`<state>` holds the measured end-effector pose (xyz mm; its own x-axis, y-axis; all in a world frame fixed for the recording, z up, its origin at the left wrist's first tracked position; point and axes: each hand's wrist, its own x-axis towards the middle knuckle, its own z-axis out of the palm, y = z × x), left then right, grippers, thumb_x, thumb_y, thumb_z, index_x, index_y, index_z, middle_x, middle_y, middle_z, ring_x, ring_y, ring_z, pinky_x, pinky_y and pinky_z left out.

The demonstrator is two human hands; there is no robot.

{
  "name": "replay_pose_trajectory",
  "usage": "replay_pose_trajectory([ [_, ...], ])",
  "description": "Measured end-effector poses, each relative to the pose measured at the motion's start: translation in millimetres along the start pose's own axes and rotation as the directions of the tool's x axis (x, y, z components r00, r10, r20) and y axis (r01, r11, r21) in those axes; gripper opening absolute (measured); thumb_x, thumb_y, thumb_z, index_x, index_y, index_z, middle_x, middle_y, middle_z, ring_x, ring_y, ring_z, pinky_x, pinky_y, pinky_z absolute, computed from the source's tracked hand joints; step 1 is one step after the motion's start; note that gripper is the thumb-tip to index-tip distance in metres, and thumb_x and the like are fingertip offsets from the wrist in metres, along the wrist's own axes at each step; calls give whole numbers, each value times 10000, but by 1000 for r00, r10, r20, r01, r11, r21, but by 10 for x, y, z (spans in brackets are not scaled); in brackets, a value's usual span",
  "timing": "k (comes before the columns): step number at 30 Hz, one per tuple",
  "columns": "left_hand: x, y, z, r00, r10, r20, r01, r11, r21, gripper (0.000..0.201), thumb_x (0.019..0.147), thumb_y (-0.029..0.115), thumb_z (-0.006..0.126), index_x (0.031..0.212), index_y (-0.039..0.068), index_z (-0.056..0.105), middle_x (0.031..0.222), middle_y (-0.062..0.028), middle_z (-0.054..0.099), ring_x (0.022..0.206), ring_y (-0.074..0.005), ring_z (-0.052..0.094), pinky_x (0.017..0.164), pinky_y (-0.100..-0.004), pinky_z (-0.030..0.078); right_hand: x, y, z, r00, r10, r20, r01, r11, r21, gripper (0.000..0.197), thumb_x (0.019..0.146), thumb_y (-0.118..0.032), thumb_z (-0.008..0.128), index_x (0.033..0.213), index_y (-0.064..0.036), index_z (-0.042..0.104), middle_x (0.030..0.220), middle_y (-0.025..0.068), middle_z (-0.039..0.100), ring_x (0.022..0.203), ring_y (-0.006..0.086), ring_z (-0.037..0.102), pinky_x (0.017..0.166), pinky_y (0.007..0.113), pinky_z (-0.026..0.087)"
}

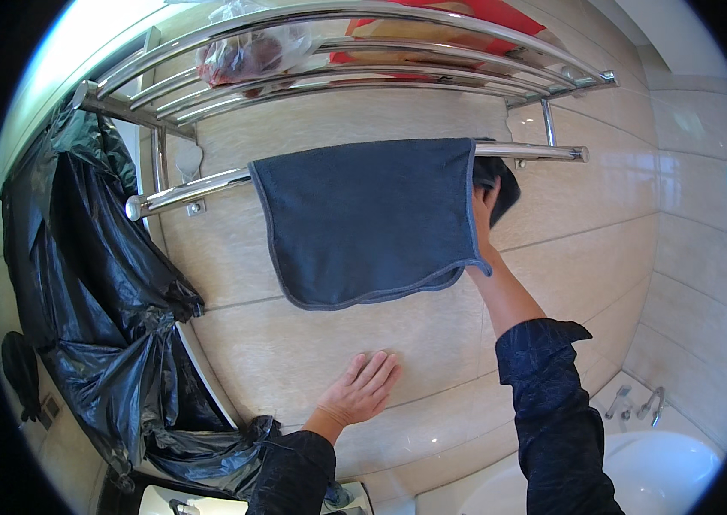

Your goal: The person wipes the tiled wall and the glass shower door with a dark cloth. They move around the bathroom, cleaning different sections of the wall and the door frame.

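Note:
A dark blue-grey towel (368, 227) with a lighter stitched edge hangs over the chrome bar (552, 153) of a wall rack. At its right edge my right hand (482, 210) reaches up, partly covered by the towel. Its fingers are bent against a bunched dark cloth (505, 196) below the bar; whether this is the towel's back layer or a separate cloth I cannot tell. Lower down, my left hand (360, 390) is held before the tiled wall with fingers stretched out and nothing in it. Whether it touches the wall is unclear.
Above the bar, a chrome shelf (363, 81) carries a clear plastic bag (256, 53) and a red and tan package (458, 39). Black plastic sheeting (80, 257) drapes down the left side. A white bathtub (659, 472) with taps stands at lower right, a basin (162, 499) at lower left.

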<state>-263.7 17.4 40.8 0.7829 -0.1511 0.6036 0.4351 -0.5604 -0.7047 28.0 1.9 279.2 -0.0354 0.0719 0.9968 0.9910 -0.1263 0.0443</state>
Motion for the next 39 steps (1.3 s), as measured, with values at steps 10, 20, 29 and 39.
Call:
replay_pose_trajectory([
  [10,60,34,43,1000,-1,-21,1,999,-34,568,944,372,603,1434,84,596,1550,-111,547,1451,-290,495,1234,-506,327,-837,-855,-151,932,-294,211,94,760,643,485,923,-387,684,1294,-75,687,1415,196,615,1311,494,529,1128,766,255],
  [20,-197,-353,-430,987,-120,107,141,965,-222,699,874,310,684,1515,78,529,1650,-143,412,1559,-330,332,1281,-564,196,-1444,-305,-218,938,-262,229,201,945,257,555,930,-330,629,1427,-82,604,1556,186,507,1457,451,382,1208,699,140],
  [29,-635,-1261,-800,889,-455,39,450,888,95,764,863,402,684,1553,123,512,1647,-154,425,1565,-383,312,1289,-610,104,-394,-687,79,997,-2,78,-22,954,298,453,957,-311,639,1342,-72,651,1449,206,585,1362,427,502,1157,567,326],
  [39,-637,-1220,-761,891,-452,-45,454,885,100,737,856,416,683,1522,128,552,1638,-139,447,1560,-349,338,1299,-590,109,-540,-1811,-132,913,-339,225,165,815,556,454,951,-370,682,1304,-83,675,1400,215,619,1332,405,542,1126,507,400],
])
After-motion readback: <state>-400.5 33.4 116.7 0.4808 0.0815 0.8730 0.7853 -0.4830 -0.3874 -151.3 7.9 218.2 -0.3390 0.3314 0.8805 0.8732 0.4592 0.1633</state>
